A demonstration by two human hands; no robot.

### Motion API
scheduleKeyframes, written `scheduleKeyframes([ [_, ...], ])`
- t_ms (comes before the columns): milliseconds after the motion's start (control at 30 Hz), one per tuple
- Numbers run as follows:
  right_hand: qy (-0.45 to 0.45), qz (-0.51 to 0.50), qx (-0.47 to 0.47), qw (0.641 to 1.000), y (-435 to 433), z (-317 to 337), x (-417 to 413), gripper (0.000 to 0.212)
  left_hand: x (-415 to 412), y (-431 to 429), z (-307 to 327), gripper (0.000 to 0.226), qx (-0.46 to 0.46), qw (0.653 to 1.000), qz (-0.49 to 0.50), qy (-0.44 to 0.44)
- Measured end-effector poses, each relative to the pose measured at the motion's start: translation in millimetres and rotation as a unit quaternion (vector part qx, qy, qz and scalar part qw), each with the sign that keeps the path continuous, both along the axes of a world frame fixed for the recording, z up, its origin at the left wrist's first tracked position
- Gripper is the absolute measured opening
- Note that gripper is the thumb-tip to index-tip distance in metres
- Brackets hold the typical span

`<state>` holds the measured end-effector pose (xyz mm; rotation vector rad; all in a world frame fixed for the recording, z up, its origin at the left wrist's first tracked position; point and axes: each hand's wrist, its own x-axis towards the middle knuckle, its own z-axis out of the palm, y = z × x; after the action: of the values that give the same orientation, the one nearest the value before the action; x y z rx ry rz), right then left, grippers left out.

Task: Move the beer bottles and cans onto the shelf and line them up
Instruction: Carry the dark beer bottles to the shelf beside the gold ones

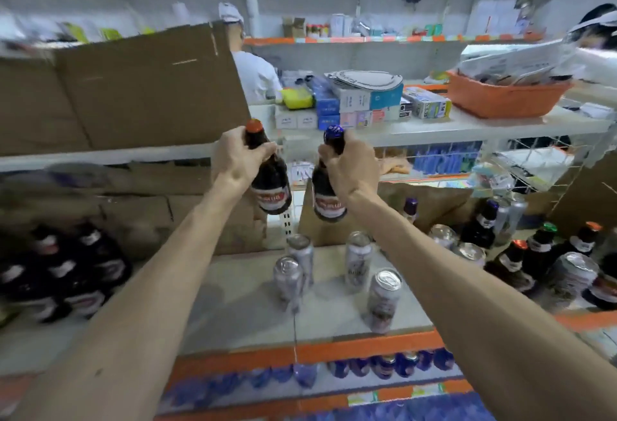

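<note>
Carrying one dark beer bottle in each hand, the person has both raised above the grey shelf with its orange front edge. The left hand grips the red-capped beer bottle round its neck and shoulder. The right hand grips the purple-capped beer bottle the same way. On both hands the fingers are curled tight round the glass. Both bottles hang tilted, bases leaning toward each other, clear of the shelf.

This looks like the transfer step, with the bottles in the air and not yet set down. Below them four silver cans stand loosely in the middle of the shelf. A blurred cluster of dark bottles sits to the left, and a mixed crowd of bottles and cans to the right.

The next move calls for lowering both bottles upright onto bare shelf without knocking the cans. They should go close beside bottles already standing, so that a row forms.
</note>
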<state>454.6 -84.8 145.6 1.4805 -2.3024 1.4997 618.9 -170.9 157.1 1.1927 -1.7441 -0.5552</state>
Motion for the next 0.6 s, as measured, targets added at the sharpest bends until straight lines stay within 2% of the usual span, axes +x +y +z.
scheduleKeyframes([
  [333, -0.030, 0.141, 0.050, 0.988, -82.7, -36.2, 217.3, 0.024, 261.5, -33.0, -32.4, 0.032, 0.073, 0.987, 0.127, -0.070],
  [467, -0.039, 0.165, 0.101, 0.980, -120.3, -78.6, 320.3, 0.028, 371.6, -60.5, -67.9, 0.027, 0.110, 0.984, 0.116, -0.083],
  [600, -0.078, 0.146, 0.172, 0.971, -148.0, -128.9, 402.9, 0.029, 457.9, -91.5, -100.9, 0.021, 0.156, 0.983, 0.058, -0.082],
])
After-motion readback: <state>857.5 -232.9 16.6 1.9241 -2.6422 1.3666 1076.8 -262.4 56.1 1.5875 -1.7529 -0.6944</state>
